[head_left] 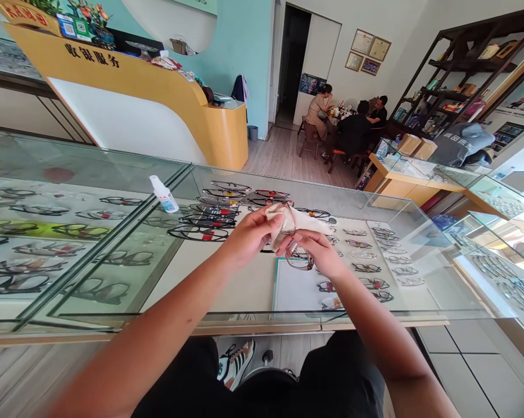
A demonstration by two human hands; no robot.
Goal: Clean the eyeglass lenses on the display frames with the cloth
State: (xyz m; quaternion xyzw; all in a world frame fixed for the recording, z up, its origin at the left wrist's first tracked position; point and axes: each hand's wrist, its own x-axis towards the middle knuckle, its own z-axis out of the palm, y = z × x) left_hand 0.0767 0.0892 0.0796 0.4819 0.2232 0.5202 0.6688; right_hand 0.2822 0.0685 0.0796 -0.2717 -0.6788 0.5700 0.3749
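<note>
Above the glass counter, my left hand (254, 233) is closed round a pale cloth (306, 222), pinching it over one lens of a pair of eyeglasses. My right hand (319, 251) grips the eyeglasses (299, 259), which have a thin reddish-brown frame, near their middle. The other lens hangs below my right fingers. Part of the frame is hidden by the cloth and my fingers. A white spray bottle (164, 194) with a blue-marked label stands on the glass to the left of my hands.
Inside the glass display case (227, 318) lie rows of eyeglasses (203, 233) and a white board (293, 290). A yellow-fronted service counter (157, 87) stands behind. Several people sit round a table (341, 113) at the back. Someone in grey (460, 144) bends at the right.
</note>
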